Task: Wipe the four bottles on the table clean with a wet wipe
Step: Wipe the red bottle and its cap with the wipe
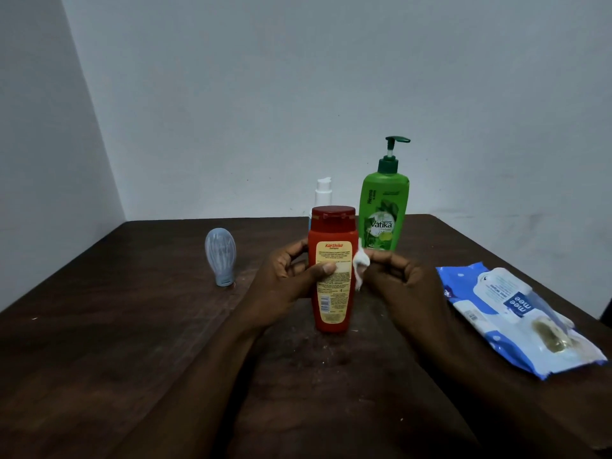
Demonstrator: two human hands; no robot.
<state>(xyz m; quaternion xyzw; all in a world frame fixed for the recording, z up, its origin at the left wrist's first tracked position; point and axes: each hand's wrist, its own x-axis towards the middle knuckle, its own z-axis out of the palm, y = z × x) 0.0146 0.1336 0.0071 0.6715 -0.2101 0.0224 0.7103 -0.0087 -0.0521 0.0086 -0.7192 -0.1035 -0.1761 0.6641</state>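
- While the left hand (291,276) grips the red bottle (333,293) upright, thumb across its label and fingers curled behind, the right hand (397,276) pinches a wadded wet wipe (361,261) against the bottle's right shoulder.
- I judge that the red bottle is being wiped; I cannot tell whether the others are done.
- The next move likely calls for drawing the wipe down that side while the left hand turns the bottle.
- A green pump bottle (384,210) stands just behind and right of the red bottle and a white pump bottle (323,192) directly behind it, so a wide stroke there risks a knock.
- A pale blue bottle (220,256) stands well left of it.
- A wipes pack (516,313) lies well right, near the edge of the table (132,326).
- The best room to move seems to be on the person's side of the red bottle.
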